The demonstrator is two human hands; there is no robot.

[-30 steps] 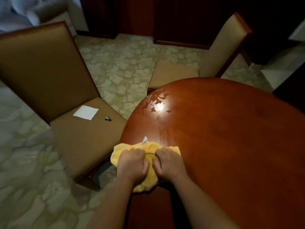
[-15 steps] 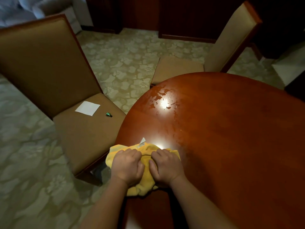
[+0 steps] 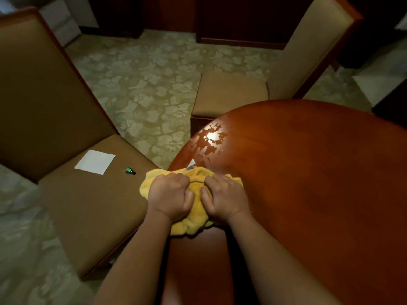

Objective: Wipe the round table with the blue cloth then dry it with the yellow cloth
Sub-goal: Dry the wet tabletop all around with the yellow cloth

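The yellow cloth [image 3: 193,225] lies bunched at the near left edge of the round reddish-brown table [image 3: 308,183]. My left hand [image 3: 169,197] and my right hand [image 3: 224,198] sit side by side on top of it, fingers curled into the fabric, pressing it onto the wood. A small white tag sticks out of the cloth's far side. Beyond the cloth, a wet patch [image 3: 209,139] glints on the tabletop near the far left rim. The blue cloth is not in view.
A brown upholstered chair [image 3: 72,194] stands left of the table, with a white paper square [image 3: 95,162] and a small green object [image 3: 130,171] on its seat. A second chair [image 3: 233,93] stands at the far side. Patterned carpet covers the floor.
Both hands have stayed on the yellow cloth, and the cloth has slid a little toward the table's left edge. The view has shifted slightly.
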